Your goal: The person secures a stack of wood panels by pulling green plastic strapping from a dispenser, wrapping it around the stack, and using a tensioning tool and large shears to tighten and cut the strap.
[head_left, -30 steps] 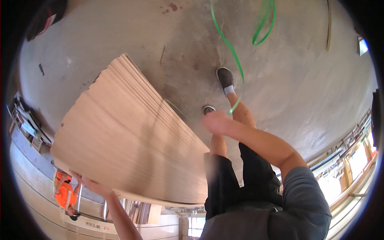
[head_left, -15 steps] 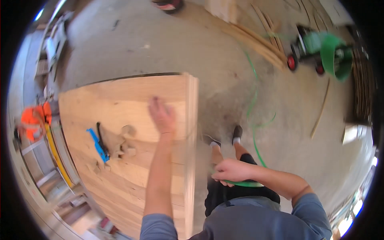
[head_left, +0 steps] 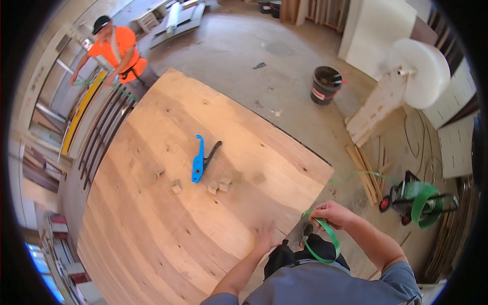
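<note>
At the far left a person in an orange vest [head_left: 118,50] stands beside a rack of long boards [head_left: 96,127], well apart from the wearer. A big stack of pale wooden panels [head_left: 152,239] fills the middle of the scene. On its top sheet lies a blue strapping tool [head_left: 198,160] with a black lever, and near it sit several small wooden blocks [head_left: 218,186], scattered to its left and right.

At the near edge of the stack the left hand [head_left: 264,236] rests flat, fingers spread and released, touching the top panel and holding nothing. Just to its right, off the panel's corner, the right hand [head_left: 331,214] is clenched around a green plastic strap [head_left: 330,239]. The strap curls down in a loop below the fist, in front of the wearer's dark trousers, and another length runs from the hand away to the right, over the concrete floor [head_left: 284,66].

That length leads toward a green strap dispenser cart [head_left: 419,199] with red wheels at the right. Beyond it, farther off, a black bucket [head_left: 325,85] stands on the floor, and a large white roll [head_left: 424,73] sits on a stand at the far right.
</note>
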`<action>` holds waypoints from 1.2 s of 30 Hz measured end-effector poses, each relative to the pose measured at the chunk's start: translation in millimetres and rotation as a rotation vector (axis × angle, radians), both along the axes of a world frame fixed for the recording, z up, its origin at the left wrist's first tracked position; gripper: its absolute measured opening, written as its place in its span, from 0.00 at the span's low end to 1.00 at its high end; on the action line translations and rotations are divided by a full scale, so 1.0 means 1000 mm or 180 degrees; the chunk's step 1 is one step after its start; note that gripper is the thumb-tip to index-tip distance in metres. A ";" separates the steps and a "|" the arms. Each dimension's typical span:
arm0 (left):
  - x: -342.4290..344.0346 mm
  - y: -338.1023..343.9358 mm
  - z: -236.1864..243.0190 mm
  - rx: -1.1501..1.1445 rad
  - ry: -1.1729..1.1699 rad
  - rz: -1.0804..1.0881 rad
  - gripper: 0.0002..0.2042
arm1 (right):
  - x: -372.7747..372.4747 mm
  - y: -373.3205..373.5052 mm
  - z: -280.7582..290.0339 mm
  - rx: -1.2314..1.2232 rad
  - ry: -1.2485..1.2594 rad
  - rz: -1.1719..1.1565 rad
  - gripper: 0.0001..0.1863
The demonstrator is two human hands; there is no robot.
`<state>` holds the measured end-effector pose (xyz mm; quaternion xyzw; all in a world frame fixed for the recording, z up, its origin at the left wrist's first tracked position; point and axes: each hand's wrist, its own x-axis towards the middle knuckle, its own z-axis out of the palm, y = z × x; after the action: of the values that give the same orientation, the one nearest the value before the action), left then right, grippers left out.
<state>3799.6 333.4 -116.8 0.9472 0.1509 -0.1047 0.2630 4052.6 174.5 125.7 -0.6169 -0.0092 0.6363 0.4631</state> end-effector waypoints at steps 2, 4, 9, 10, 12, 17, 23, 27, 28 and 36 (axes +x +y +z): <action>0.003 -0.003 -0.008 0.0337 0.0458 -0.0198 0.56 | 0.012 0.006 -0.010 -0.0154 -0.0061 0.0257 0.12; 0.007 -0.002 0.003 0.0343 0.0487 -0.0136 0.57 | 0.024 0.013 -0.018 -0.0066 0.0046 0.0441 0.12; 0.015 -0.009 -0.001 0.0639 0.0440 -0.0084 0.58 | 0.068 0.060 0.002 0.0262 0.0366 0.0821 0.14; 0.022 -0.012 0.011 0.0657 0.0489 -0.0073 0.59 | 0.081 0.067 0.004 0.0298 0.0334 0.0933 0.14; 0.026 -0.015 0.020 0.0700 0.0570 0.0037 0.59 | 0.088 0.081 0.010 0.0347 0.0750 0.1117 0.15; 0.036 -0.014 0.023 0.0502 0.0730 0.0206 0.48 | 0.105 0.130 0.068 0.0695 0.0456 0.1208 0.14; 0.085 0.032 0.052 -0.0966 -0.1446 0.2197 0.30 | 0.099 0.197 0.113 0.1220 0.0523 0.1385 0.15; 0.129 0.071 0.158 -0.1165 -0.2361 0.1408 0.26 | 0.069 0.228 0.101 0.1244 0.0367 0.1378 0.15; 0.124 0.082 0.144 -0.1851 -0.1915 0.1625 0.24 | 0.059 0.237 0.103 0.1247 0.0366 0.1399 0.15; 0.078 0.137 0.161 -0.3241 -0.2058 0.2285 0.20 | 0.001 0.275 0.091 0.1030 0.1061 0.0530 0.15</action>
<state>3877.3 470.7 44.1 0.5815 0.3008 0.2178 0.7239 4053.5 449.7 216.7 -0.4183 -0.0853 0.7555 0.4969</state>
